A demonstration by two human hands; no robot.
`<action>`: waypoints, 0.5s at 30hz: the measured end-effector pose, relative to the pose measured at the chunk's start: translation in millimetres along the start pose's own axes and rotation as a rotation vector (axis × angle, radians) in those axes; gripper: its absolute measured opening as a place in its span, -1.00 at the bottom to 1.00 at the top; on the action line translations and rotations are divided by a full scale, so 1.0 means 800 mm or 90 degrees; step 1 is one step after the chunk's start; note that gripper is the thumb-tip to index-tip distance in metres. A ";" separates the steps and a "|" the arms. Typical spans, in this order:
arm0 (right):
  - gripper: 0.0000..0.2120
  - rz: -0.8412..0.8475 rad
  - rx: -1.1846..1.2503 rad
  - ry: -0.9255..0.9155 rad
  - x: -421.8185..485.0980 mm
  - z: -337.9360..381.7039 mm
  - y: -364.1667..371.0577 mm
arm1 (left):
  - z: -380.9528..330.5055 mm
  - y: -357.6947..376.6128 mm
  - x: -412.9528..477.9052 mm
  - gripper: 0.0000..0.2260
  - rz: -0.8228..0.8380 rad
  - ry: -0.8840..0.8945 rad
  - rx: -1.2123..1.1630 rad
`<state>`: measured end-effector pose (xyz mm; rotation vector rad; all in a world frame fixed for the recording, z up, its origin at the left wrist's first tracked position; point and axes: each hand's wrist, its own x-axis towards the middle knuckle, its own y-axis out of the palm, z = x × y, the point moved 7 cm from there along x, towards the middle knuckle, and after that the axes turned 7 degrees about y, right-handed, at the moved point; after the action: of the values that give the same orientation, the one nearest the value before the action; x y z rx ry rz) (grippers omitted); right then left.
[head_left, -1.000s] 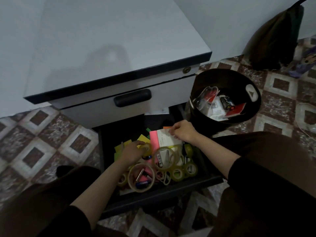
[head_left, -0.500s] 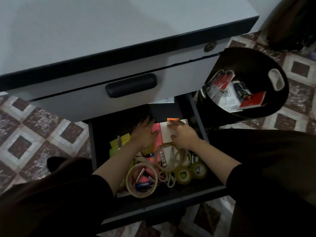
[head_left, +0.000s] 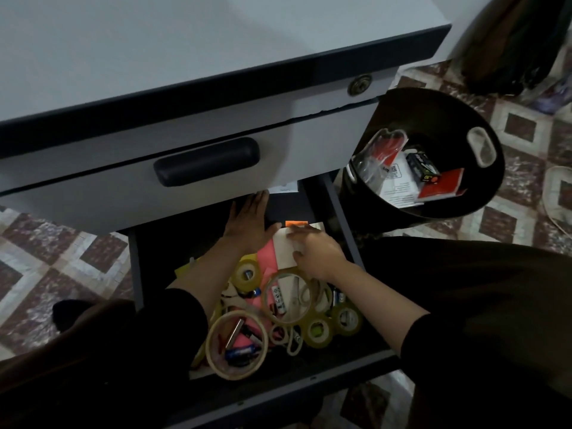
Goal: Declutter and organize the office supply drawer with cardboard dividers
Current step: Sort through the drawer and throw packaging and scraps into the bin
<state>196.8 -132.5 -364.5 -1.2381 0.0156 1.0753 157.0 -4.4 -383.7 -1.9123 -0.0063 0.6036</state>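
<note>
**Two hands in open lower drawer, contents loose**

1. Left hand [head_left: 247,224]: released, palm down, fingers straight, reaching over the dark floor at the back of the drawer [head_left: 136,274].
2. Right hand [head_left: 317,250]: just beside the left hand. Fingers and thumb lie on a cream notepad [head_left: 283,249]; I cannot tell whether they grasp it or only press on it.
3. Beyond the right fingertips: an orange note [head_left: 296,223], touching the pad's far edge.
4. Under the pad, toward the left wrist: pink sticky notes [head_left: 266,253].
5. Wrist-side of the right hand: a large clear tape roll [head_left: 266,297] and small yellowish tape rolls [head_left: 317,331].
6. Beside the left forearm: a masking tape roll [head_left: 210,345] ringing batteries [head_left: 241,354].
7. Outside the right forearm, on the tiled floor: a black bin [head_left: 433,113] holding wrappers and cartons.
8. Above both hands: a closed upper drawer with a black handle [head_left: 207,161].
</note>
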 end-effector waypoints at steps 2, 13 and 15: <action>-0.54 0.004 0.004 0.012 0.001 -0.002 0.001 | 0.001 -0.006 -0.003 -0.34 0.005 0.000 0.002; -0.75 0.007 -0.002 0.016 -0.010 0.002 -0.006 | -0.012 0.003 -0.078 -0.49 -0.011 0.019 0.110; -0.75 0.009 -0.001 0.015 -0.012 0.002 -0.007 | -0.012 0.002 -0.089 -0.53 -0.019 0.009 0.108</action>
<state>194.5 -137.1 -354.6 -1.2540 0.0409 1.0732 98.5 -33.0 -353.3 -1.7498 0.0249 0.5535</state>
